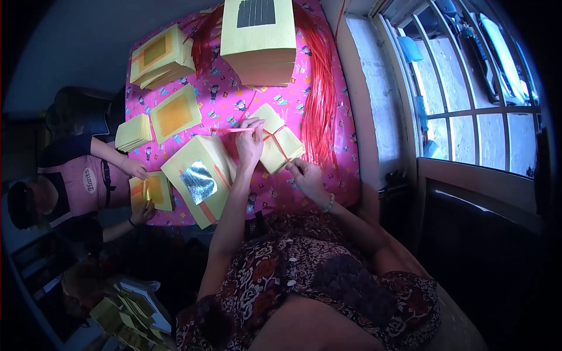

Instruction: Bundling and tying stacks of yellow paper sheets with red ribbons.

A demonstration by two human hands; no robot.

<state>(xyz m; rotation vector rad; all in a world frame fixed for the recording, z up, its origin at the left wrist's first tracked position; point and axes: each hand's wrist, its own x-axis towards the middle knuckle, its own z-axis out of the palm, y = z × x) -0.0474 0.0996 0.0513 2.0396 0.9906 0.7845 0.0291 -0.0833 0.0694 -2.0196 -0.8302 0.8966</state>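
Note:
In front of me a small stack of yellow paper (pixel 271 153) lies tilted on the table, with a red plastic strip (pixel 275 136) crossing over its top. My left hand (pixel 252 143) is at the stack's left side, fingers closed on the strip, and a loose red end sticks out leftward from it. At the near right corner of the stack, my right hand (pixel 306 178) pinches with thumb and fingers. Whether it grips the paper's edge or the strip there is too small to tell.
A pink patterned cloth (pixel 252 202) covers the table. Around it stand a tall yellow paper block (pixel 257 64), long red strips (pixel 319 117), a silver-squared stack (pixel 199 181) and more stacks (pixel 161 55). A person (pixel 88 181) at left handles gold-squared paper (pixel 153 190). A barred window (pixel 468 88) is at right.

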